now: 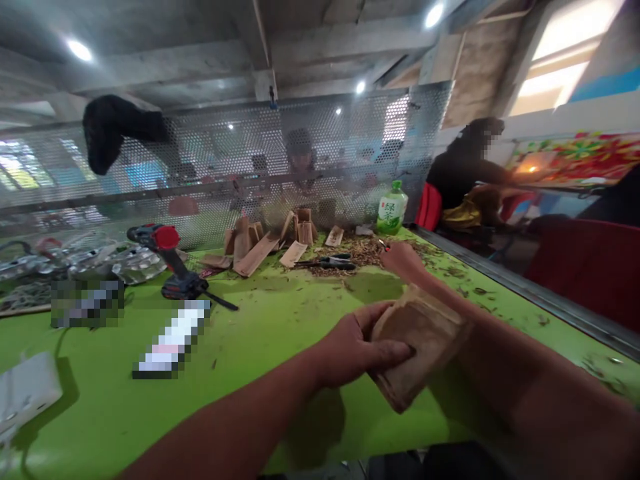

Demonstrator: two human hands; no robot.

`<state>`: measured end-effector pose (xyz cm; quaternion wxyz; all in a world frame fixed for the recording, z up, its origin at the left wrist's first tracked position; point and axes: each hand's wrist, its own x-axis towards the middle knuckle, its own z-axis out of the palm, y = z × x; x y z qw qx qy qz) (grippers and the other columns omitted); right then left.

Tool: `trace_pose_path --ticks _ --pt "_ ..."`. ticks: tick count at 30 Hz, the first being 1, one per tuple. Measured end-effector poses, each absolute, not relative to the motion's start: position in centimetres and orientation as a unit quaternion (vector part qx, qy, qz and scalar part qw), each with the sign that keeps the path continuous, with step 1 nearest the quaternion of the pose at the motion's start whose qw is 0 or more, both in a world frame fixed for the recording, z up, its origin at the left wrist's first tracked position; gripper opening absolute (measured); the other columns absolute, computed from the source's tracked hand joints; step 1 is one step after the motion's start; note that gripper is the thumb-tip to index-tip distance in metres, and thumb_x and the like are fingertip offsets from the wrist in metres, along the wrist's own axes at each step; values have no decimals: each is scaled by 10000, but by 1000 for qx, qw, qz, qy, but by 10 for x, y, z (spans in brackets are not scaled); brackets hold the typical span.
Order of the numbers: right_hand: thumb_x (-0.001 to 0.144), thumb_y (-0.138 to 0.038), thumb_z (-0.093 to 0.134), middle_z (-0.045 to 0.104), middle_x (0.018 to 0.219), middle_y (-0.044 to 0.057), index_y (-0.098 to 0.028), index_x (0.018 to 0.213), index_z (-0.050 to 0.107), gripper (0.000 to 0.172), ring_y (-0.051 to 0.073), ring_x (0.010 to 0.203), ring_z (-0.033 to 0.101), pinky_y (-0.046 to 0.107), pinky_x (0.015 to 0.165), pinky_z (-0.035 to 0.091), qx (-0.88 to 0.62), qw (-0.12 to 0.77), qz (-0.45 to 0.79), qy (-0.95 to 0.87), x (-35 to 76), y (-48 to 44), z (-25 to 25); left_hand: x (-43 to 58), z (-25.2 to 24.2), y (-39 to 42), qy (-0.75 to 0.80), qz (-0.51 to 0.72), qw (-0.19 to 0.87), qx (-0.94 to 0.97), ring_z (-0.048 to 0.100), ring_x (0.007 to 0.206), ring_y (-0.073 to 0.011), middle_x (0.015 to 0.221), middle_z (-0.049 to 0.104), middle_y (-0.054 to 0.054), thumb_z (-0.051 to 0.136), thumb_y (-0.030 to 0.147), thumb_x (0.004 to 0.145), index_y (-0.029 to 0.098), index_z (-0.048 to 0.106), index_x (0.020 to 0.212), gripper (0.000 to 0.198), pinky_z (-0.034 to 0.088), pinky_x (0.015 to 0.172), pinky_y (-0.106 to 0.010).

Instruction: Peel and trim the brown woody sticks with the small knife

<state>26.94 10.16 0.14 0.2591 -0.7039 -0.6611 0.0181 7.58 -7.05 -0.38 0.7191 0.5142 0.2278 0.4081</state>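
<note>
Paper pouch [417, 347], brown and creased, in left hand [355, 347]

Two hands show, the left hand [357, 347] and the right hand [403, 261], with one brown paper pouch [417, 347]. The tabletop [280, 347] carries one cordless drill [170, 267], one green tea bottle [392, 210] and one black-handled hand tool [325, 264]. Two other people appear: one seated person [467, 173] and one person [300, 160] beyond one perforated metal screen [345, 147].

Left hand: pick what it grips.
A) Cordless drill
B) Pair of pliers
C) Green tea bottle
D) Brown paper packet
D: the left hand wraps around the edge of the brown paper packet, holding it above the table.
</note>
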Motion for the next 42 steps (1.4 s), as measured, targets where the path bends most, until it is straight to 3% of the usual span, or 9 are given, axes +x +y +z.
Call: trace_pose_path --ticks 2,5,8,11,15,21,42 --pt "916 -217 417 664 804 221 12 928 701 365 165 712 607 309 614 313 -688 307 26 -657 275 102 1 75 -7 -66 239 441 723 474 702 906 -229 1121 706 -124 850 285 698 176 652 1207 557 581 745 -296" --pt "901 -232 438 680 785 133 -71 888 708 314 146 677 564 257 605 324 -643 339 33 -686 260 95 0 60 -11 -40 290 544 701 359 706 779 -182 1046 713 -92 796 285 762 204 613 1195 478 589 618 -270" --pt "857 -240 495 672 735 58 -143 797 696 230 134 626 515 232 575 305 -588 310 13 -747 234 81 -1 41 -12 -17 334 614 650 297 674 622 -134 900 705 -22 781 281 772 224 579 1156 437 550 489 -224" --pt "835 -239 510 666 707 42 -165 773 687 201 132 588 487 233 543 273 -552 269 -2 -789 213 65 -1 32 -11 -8 347 639 617 301 666 579 -117 855 699 15 825 284 722 250 557 1150 505 547 486 -212" --pt "826 -218 514 684 725 50 -169 824 702 194 139 592 515 233 543 286 -516 223 -4 -827 200 48 0 32 -10 -8 340 650 609 301 667 592 -102 855 703 23 863 274 673 249 572 1126 539 553 518 -197" --pt "852 -236 516 729 828 78 -182 916 732 232 170 677 601 240 575 322 -501 176 -20 -847 195 41 1 34 -8 -13 350 624 624 313 628 514 -95 780 678 38 806 341 746 248 575 1114 444 523 446 -192" --pt "805 -141 486 707 757 67 -171 766 702 222 146 665 575 239 590 293 -553 218 -69 -801 220 68 6 48 -3 -26 351 536 647 413 628 528 -103 854 662 2 752 343 798 242 541 1278 533 518 415 -197"
